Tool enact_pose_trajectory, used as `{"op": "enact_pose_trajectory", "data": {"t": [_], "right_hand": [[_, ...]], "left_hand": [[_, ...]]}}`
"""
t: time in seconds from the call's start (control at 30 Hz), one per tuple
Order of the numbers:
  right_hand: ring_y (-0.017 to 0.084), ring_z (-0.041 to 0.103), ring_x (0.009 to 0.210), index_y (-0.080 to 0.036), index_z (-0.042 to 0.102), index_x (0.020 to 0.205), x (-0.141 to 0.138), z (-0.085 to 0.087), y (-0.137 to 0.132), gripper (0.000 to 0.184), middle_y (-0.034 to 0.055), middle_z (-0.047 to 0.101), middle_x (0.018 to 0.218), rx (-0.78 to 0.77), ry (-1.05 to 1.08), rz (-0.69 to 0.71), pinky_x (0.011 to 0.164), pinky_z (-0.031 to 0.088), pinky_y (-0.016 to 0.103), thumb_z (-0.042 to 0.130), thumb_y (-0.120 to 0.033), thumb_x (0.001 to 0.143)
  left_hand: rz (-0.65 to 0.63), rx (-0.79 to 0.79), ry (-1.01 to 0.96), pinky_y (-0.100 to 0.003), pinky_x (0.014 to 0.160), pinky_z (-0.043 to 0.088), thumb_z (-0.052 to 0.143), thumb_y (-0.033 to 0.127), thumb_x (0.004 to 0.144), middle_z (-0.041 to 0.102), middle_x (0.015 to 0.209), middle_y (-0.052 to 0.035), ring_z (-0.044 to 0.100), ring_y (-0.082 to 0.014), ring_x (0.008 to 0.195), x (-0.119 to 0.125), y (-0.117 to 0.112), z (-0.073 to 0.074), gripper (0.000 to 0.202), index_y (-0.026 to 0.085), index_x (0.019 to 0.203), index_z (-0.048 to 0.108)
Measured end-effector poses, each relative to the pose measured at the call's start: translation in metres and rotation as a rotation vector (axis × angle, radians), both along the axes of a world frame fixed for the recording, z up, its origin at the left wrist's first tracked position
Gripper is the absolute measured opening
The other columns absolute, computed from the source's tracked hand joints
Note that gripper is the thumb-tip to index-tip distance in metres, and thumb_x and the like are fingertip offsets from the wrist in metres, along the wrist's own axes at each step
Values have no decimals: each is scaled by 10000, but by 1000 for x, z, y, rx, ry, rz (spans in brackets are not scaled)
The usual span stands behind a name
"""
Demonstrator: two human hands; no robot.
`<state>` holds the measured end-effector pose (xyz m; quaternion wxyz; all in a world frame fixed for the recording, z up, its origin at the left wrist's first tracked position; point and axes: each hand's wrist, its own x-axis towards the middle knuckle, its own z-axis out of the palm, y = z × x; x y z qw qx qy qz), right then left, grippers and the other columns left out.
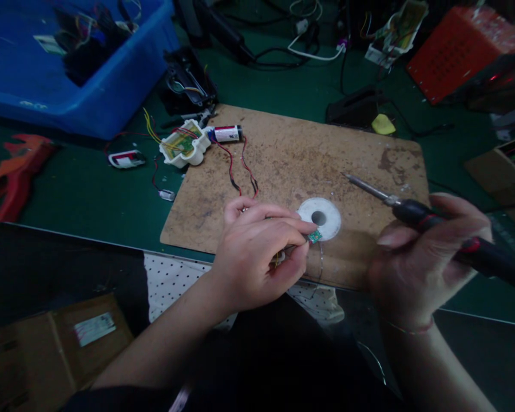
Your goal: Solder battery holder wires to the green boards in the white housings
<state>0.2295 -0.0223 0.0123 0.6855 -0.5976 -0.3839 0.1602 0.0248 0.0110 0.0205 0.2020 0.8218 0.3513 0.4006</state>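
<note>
Between the thumb and fingers of my left hand (261,246) is a small green circuit board (315,236), with wires partly hidden under the palm. Just behind the board a white solder spool (332,217) lies flat, and a thin strand of solder (321,260) hangs near my fingertips. My right hand (424,257) is wrapped round the black handle of a soldering iron (371,191). The iron's tip points up and left over the brown board (296,154), apart from the circuit board. Red and black wires run from a battery (227,134) toward my left hand.
An open white casing (184,146) with a board inside sits at the work board's left edge. Orange-handled pliers (15,177) and a blue bin (107,97) are at left. A red box (463,51) stands at back right. Cables (274,60) cross the back.
</note>
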Motion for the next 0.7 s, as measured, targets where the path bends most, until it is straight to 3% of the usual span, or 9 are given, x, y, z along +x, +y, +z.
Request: {"op": "enact_pose_trajectory", "data": {"t": [0.07,0.13,0.2,0.27,0.5,0.63,0.7], "right_hand": [[66,683,639,-229,692,1100,-1,1,-2,257,1,676,1080,43,-100,90,553,545,239,762,-391,913],[122,748,862,-298,688,1239,-4,2,-3,460,10,656,1249,40,-175,266,789,650,309,853,-248,812],[170,741,1047,-376,615,1378,-7,0,-2,725,3,596,1383,23,-201,406,979,638,380,892,-186,736],[193,718,1134,-417,571,1425,-9,-3,-1,838,-7,565,1432,-1,-209,475,1065,606,408,909,-171,699],[242,700,1192,-436,547,1436,-8,-9,3,828,6,545,1479,-71,-196,503,1095,588,494,904,-205,725],[236,691,1203,-437,562,1426,-7,-7,4,830,-6,555,1461,-61,-182,536,1110,579,465,909,-197,711],[228,688,1205,-430,569,1422,-8,-7,4,837,-8,561,1448,-60,-167,540,1109,576,437,915,-189,699]], "left_hand": [[-1,-4,4,-472,1000,360,717,158,889,842,1028,77,763,-189,1001,0,0,0,110,228,817,674],[2,-3,8,-476,1000,361,723,162,891,841,1035,80,761,-190,1005,0,0,-1,105,231,827,678],[2,-2,10,-478,998,364,732,166,891,840,1043,81,760,-192,1012,0,-1,-2,97,234,842,682],[-1,1,9,-482,998,365,734,169,895,839,1050,81,761,-192,1009,0,-2,-2,92,234,851,685],[-37,-79,-47,-467,1009,439,732,178,916,835,1093,38,746,-198,1035,-8,0,-2,64,240,898,728],[35,-172,-240,-424,1007,544,706,158,941,818,1101,-24,727,-208,1087,-35,6,-6,108,224,1012,754],[81,-163,-236,-409,989,566,718,147,929,814,1081,-29,728,-209,1070,-50,6,-10,129,224,1025,760]]}}
